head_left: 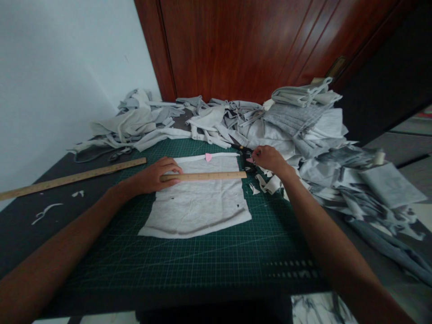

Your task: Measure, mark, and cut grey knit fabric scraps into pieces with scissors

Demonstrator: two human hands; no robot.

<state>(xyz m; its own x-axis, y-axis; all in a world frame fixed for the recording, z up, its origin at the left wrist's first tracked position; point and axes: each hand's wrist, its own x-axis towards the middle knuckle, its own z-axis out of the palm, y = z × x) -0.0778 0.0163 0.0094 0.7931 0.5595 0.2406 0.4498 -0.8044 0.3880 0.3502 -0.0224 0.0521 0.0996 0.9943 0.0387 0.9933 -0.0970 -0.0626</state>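
Note:
My left hand [162, 175] pinches the left end of a short wooden ruler [216, 176] between thumb and fingers. The ruler lies across a light grey-white piece of cloth [199, 207], which has a few small dark marks. Near the cloth's top edge sits a small pink piece [208, 157]. My right hand [270, 158] is closed beside black-handled scissors [249, 165], just past the cloth's upper right corner. Another bit of pink shows by its fingertips; what they hold, if anything, I cannot make out. Cut scraps [270, 184] lie below that hand.
A green cutting mat [175, 265] with grid lines covers much of the dark table. A longer wooden ruler [74, 179] lies at the left. Heaped grey and white fabric [135, 117] lines the back, and folded cloth piles [297, 117] rise at the right. Behind stands a reddish-brown door [229, 49].

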